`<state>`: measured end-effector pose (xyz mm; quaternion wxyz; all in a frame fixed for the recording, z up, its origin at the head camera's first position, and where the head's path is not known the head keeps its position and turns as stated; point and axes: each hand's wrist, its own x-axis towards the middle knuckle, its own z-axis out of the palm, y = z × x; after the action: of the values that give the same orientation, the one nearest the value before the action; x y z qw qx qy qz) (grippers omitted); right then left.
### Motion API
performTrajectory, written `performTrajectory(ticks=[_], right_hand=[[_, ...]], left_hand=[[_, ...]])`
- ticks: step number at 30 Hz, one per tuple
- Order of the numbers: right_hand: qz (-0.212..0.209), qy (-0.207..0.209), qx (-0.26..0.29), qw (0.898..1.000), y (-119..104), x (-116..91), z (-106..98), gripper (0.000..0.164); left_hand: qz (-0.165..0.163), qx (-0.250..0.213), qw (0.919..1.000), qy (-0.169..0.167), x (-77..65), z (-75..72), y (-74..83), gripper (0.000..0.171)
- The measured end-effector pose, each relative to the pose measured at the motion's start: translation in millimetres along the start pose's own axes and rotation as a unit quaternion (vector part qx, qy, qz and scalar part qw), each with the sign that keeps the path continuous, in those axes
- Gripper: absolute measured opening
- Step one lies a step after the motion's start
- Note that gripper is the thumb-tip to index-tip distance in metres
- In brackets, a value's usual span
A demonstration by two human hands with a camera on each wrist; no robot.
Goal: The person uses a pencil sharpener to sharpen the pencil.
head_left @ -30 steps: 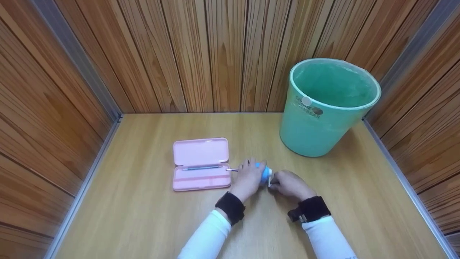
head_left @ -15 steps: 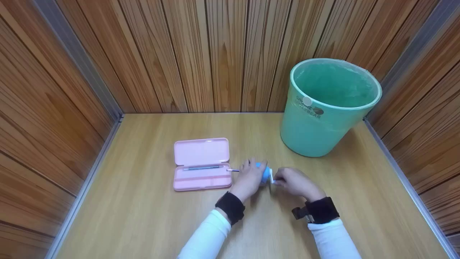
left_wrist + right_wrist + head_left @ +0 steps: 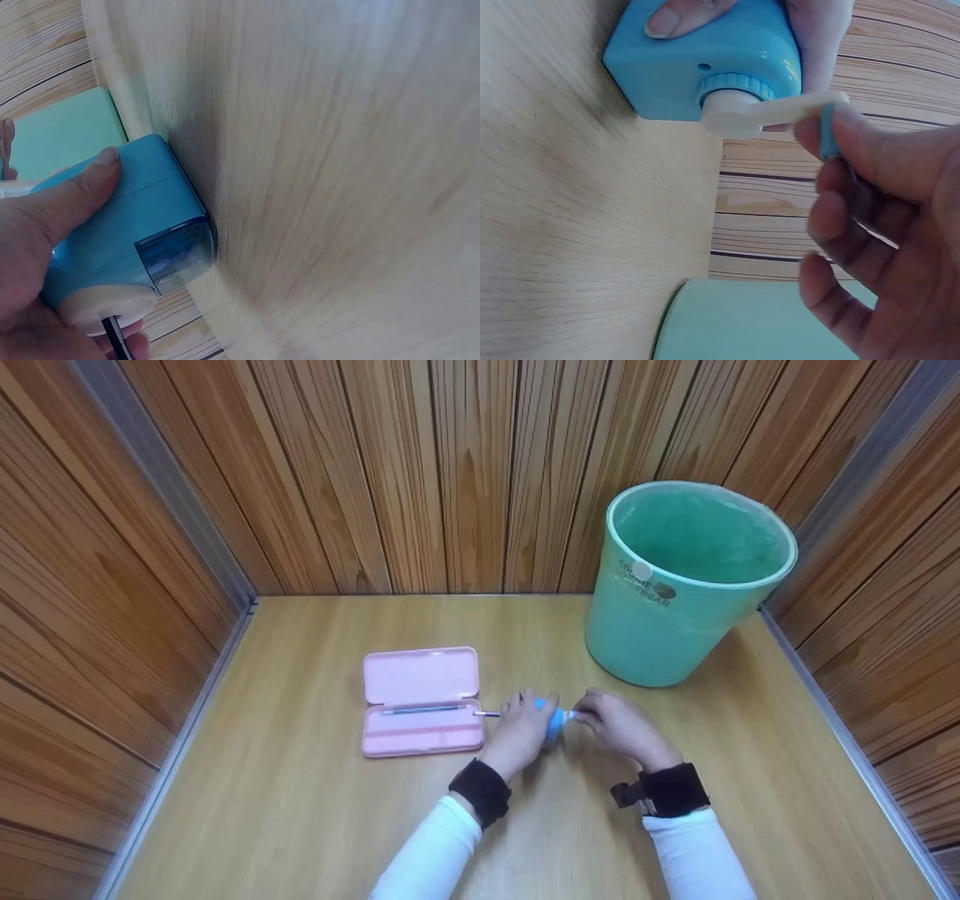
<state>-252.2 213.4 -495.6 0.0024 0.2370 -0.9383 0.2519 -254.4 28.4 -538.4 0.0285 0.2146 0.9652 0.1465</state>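
Observation:
My left hand (image 3: pixel 517 733) grips a blue crank pencil sharpener (image 3: pixel 124 217) on the table, thumb across its top. A dark pencil (image 3: pixel 489 714) sticks out of the sharpener's left end, toward the pencil case; in the left wrist view it enters the round pale holder (image 3: pixel 109 304). The sharpener has a see-through shavings drawer (image 3: pixel 178 255). On the other end, my right hand (image 3: pixel 619 727) pinches the small blue knob (image 3: pixel 828 131) of the white crank handle (image 3: pixel 780 112) between thumb and index finger. The crank arm points away from the table in the right wrist view.
A pink pencil case (image 3: pixel 420 676) lies unfolded left of my hands, with a blue pencil (image 3: pixel 424 710) in its tray. A green waste bin (image 3: pixel 652 637) with a clear liner stands at the back right. Wood-panelled walls (image 3: pixel 480 472) enclose the table (image 3: pixel 300 825).
My right hand has swung the crank handle round, moving outward and then up from its low position. My left hand, the sharpener and the pencil stay in place.

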Motion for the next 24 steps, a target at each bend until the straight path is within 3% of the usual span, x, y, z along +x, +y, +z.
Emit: performTrajectory(ticks=[6,11,18,24], right_hand=[[0.029,0.035,0.006,0.999,8.1,13.4,2.5,0.014],[0.042,0.028,-0.011,0.999,13.8,23.6,3.6,0.016],[0.031,0.022,-0.061,0.997,17.9,33.8,6.2,0.016],[0.058,0.008,-0.078,0.995,24.7,39.4,16.1,0.017]], left_hand=[[0.014,0.015,0.9997,0.01,-0.2,1.5,1.0,0.068],[0.004,0.007,1.0,0.002,0.6,2.5,0.9,0.07],[0.013,0.058,0.9982,0.011,2.2,4.2,-0.8,0.069],[-0.004,0.029,0.9995,-0.007,2.2,2.9,1.1,0.074]])
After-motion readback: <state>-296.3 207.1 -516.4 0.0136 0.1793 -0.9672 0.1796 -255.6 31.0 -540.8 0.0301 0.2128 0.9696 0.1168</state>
